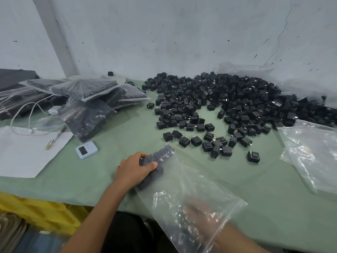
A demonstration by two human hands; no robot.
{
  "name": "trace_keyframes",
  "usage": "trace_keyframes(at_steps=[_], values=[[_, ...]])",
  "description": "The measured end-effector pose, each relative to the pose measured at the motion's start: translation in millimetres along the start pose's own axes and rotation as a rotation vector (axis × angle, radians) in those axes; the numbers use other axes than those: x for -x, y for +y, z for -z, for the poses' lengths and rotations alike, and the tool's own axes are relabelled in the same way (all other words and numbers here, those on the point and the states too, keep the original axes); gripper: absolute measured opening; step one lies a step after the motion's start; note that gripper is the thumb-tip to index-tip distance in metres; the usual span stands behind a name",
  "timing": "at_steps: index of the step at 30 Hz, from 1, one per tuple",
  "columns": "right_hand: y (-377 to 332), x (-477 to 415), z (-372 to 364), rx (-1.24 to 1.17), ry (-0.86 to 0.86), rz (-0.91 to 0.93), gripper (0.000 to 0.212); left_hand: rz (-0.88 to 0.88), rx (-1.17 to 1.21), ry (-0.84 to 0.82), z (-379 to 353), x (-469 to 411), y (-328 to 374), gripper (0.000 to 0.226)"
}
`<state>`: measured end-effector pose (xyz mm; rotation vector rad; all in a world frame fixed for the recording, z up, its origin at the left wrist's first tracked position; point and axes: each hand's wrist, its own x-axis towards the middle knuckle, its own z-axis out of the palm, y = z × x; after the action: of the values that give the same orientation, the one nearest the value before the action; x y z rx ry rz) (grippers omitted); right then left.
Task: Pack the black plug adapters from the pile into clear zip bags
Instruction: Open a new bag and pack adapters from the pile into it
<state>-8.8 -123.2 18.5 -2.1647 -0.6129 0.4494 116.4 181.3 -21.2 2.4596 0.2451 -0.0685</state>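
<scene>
A big pile of black plug adapters (pixel 224 105) covers the back right of the green table (pixel 118 136). A clear zip bag (pixel 184 189) lies in front of me with several adapters (pixel 160 156) packed at its far end. My left hand (pixel 135 170) presses down on that end from outside, fingers curled over the adapters. My right hand (pixel 198 210) is inside the bag's open mouth, seen dimly through the plastic; its fingers are blurred.
Filled bags of adapters (pixel 91 103) are stacked at the back left. A white paper (pixel 27 152) with a pen (pixel 54 137), a white cable and a small blue timer (pixel 86 149) lie left. Empty clear bags (pixel 313 152) lie right. Yellow crate (pixel 36 214) below the table edge.
</scene>
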Motion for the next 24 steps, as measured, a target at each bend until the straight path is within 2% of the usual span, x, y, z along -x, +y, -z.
trace_keyframes(at_steps=[1, 2, 4, 5, 8, 9, 10, 12, 14, 17, 20, 22, 24], values=[[-5, 28, 13, -0.082, -0.095, 0.052, 0.019, 0.000, -0.003, 0.001, 0, 0, 0, 0.040], [-4, 36, 27, -0.083, -0.136, 0.015, 0.023, 0.000, -0.002, 0.005, -1, -1, 0, 0.040], [-10, 59, 63, -0.084, -0.136, -0.045, 0.030, 0.000, 0.008, 0.009, -1, -1, -1, 0.039], [-11, 50, 72, -0.044, -0.034, -0.048, 0.031, 0.001, 0.013, 0.011, -2, 0, -1, 0.040], [14, -15, 100, 0.115, 0.420, -0.026, 0.021, 0.010, 0.013, 0.016, -2, 2, 0, 0.043], [26, -46, 107, 0.253, 0.479, -0.055, 0.022, 0.012, 0.015, 0.013, -2, 2, 0, 0.042], [37, -75, 113, 0.399, 0.478, -0.133, 0.027, 0.013, 0.020, 0.009, -1, 2, 0, 0.040], [67, -116, 115, 0.612, 0.366, -0.359, 0.046, 0.011, 0.026, 0.003, -1, 1, -1, 0.037], [92, -129, 109, 0.684, 0.285, -0.497, 0.056, 0.007, 0.021, 0.013, -2, 0, -3, 0.038], [105, -122, 102, 0.795, 0.378, -0.403, 0.057, 0.002, 0.022, 0.016, -3, -1, -4, 0.038], [98, -116, 94, 0.894, 0.446, -0.279, 0.045, 0.003, 0.016, 0.014, -3, -2, -4, 0.041], [93, -114, 88, 0.847, 0.458, -0.213, 0.037, 0.005, 0.015, 0.013, -3, -1, -3, 0.041], [83, -111, 86, 0.676, 0.458, -0.193, 0.022, 0.008, 0.022, 0.010, -2, 0, -3, 0.039]])
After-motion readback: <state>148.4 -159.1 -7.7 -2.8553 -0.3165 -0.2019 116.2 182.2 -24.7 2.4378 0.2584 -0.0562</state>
